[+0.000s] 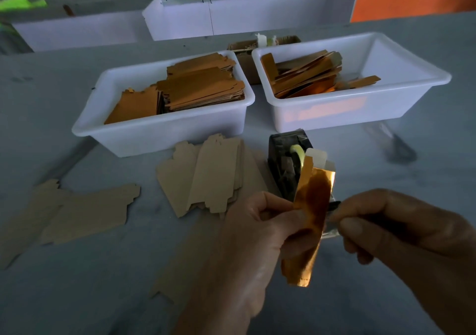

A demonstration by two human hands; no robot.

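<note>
My left hand (257,237) grips a narrow folded gold-foil carton (313,206), held upright above the table, its white flaps at the top. My right hand (401,234) pinches something small and dark at the carton's right edge; what it is I cannot tell. Just behind the carton stands a dark tape dispenser (283,162) with a yellowish strip sticking up. A stack of flat brown carton blanks (206,175) lies on the table to the left of the dispenser.
Two white plastic tubs stand behind: the left tub (159,134) holds stacked flat gold blanks, the right tub (360,108) holds folded gold cartons. More flat blanks (85,211) lie at the left. White trays (231,18) line the back, and a cardboard box (244,61) sits between the tubs.
</note>
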